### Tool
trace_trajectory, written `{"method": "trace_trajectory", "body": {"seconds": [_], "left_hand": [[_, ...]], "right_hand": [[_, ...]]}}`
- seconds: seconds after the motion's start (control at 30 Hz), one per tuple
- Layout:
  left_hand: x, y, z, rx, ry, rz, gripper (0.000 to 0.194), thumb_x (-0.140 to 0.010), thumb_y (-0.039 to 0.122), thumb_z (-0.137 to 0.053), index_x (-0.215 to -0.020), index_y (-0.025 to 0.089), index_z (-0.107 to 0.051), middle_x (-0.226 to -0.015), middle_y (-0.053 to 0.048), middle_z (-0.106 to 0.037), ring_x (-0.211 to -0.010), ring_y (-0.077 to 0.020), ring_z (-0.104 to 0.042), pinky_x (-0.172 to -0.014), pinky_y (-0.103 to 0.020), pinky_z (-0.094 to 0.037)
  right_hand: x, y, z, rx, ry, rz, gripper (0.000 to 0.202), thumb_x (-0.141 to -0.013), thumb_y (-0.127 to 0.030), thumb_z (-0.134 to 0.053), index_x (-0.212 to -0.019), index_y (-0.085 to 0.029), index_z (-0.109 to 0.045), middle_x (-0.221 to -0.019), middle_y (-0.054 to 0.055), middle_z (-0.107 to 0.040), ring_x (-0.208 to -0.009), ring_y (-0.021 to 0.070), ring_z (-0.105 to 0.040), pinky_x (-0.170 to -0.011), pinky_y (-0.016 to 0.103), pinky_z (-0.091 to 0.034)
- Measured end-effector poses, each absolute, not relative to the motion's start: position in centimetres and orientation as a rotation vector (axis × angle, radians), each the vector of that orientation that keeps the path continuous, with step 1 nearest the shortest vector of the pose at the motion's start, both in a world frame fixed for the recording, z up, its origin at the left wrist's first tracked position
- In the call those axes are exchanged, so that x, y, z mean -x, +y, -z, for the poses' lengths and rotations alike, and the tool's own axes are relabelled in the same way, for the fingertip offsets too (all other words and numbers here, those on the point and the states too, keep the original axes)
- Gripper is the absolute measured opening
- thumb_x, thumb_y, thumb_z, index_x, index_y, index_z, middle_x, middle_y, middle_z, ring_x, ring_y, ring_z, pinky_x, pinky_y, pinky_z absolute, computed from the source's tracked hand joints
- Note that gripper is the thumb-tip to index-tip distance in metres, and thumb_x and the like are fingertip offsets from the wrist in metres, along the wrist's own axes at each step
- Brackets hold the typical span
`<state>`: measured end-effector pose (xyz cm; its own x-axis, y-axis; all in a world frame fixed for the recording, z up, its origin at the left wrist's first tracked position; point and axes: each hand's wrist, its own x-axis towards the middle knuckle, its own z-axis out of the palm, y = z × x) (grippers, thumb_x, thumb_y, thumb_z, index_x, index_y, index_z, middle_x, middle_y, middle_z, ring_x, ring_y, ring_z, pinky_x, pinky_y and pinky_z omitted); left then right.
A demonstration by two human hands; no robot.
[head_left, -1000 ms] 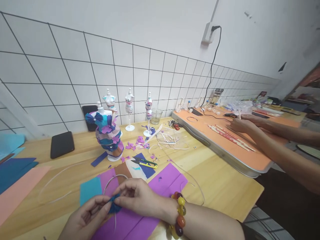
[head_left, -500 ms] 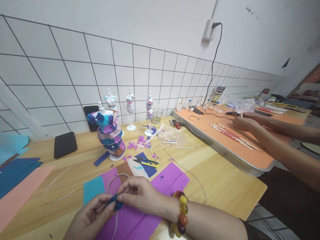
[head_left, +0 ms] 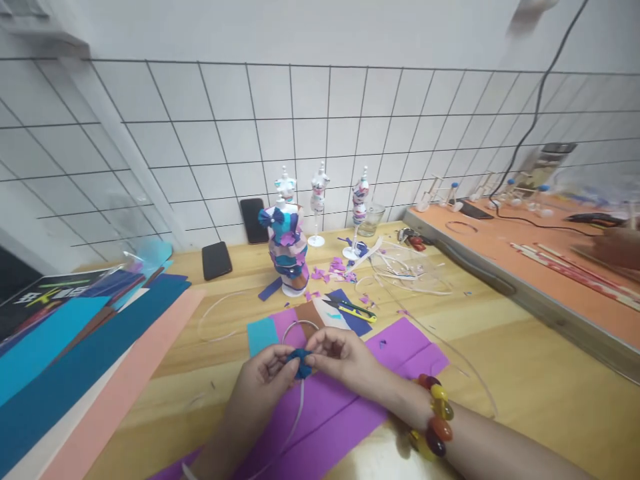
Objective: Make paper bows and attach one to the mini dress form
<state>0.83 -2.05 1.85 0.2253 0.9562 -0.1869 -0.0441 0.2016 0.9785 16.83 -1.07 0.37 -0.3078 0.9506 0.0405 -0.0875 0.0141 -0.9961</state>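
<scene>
A small piece of dark blue crepe paper [head_left: 301, 368] is gathered between my two hands, above the purple paper. My left hand [head_left: 260, 387] pinches its left side, thumb in front. Fingertips of my right hand [head_left: 345, 357] grip its right edge. A thin pale hoop [head_left: 301, 400] passes behind the blue paper, curving above it and down below it. Under my hands lie purple paper sheets [head_left: 345, 420] and a turquoise piece [head_left: 263, 335]. Yellow-handled thread snips [head_left: 353, 309] rest just beyond, on paper scraps. A small dress form [head_left: 289, 257] wears layered paper with a blue bow.
Three slimmer dress forms, one [head_left: 319, 200] in the middle, stand near the tiled wall beside a glass [head_left: 373, 220]. Two phones [head_left: 217, 261] are at the back. Long paper strips [head_left: 100, 360] lie left. A person's blurred hand [head_left: 615, 250] is over the orange board [head_left: 525, 293].
My view has swung left, bringing the paper strips into sight and moving most of the co-worker's arms out. Both hands still hold the blue paper, now turned more toward me.
</scene>
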Motion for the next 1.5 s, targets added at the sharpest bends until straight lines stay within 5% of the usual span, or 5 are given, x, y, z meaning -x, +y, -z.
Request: {"method": "trace_trajectory", "body": {"seconds": [0.43, 0.63, 1.5], "left_hand": [[-0.84, -2.39, -1.72, -1.198, 0.981, -0.927, 0.022, -0.07, 0.028, -0.063, -0.086, 0.013, -0.065, -0.082, -0.008, -0.069, -0.078, -0.0198, -0.061, -0.072, -0.031, -0.048], [-0.64, -2.32, -2.19, -1.251, 0.995, -0.922, 0.02, -0.072, 0.026, -0.059, -0.086, 0.013, -0.065, -0.08, -0.008, -0.069, -0.076, -0.0191, -0.062, -0.073, -0.031, -0.047], [-0.54, -2.33, -1.93, -1.153, 0.903, -0.937, 0.014, -0.072, 0.022, -0.061, -0.081, 0.012, -0.065, -0.072, -0.005, -0.066, -0.067, -0.0139, -0.059, -0.067, -0.026, -0.046]], "right_hand": [[-17.06, -1.32, -1.03, 0.881, -1.46, -1.424, 0.027, -0.071, -0.034, -0.065, -0.088, -0.016, -0.055, -0.073, -0.001, -0.053, -0.063, 0.0091, -0.048, -0.06, 0.023, -0.041], [-17.05, -1.12, -0.62, 0.905, -1.474, -1.443, 0.023, -0.073, -0.036, -0.062, -0.079, -0.014, -0.057, -0.067, 0.0, -0.054, -0.06, 0.0102, -0.051, -0.061, 0.025, -0.043], [-16.78, -1.34, -1.21, 0.922, -1.431, -1.437, 0.026, -0.071, -0.032, -0.065, -0.09, -0.017, -0.057, -0.075, 0.0, -0.054, -0.064, 0.0107, -0.052, -0.061, 0.025, -0.044]]}}
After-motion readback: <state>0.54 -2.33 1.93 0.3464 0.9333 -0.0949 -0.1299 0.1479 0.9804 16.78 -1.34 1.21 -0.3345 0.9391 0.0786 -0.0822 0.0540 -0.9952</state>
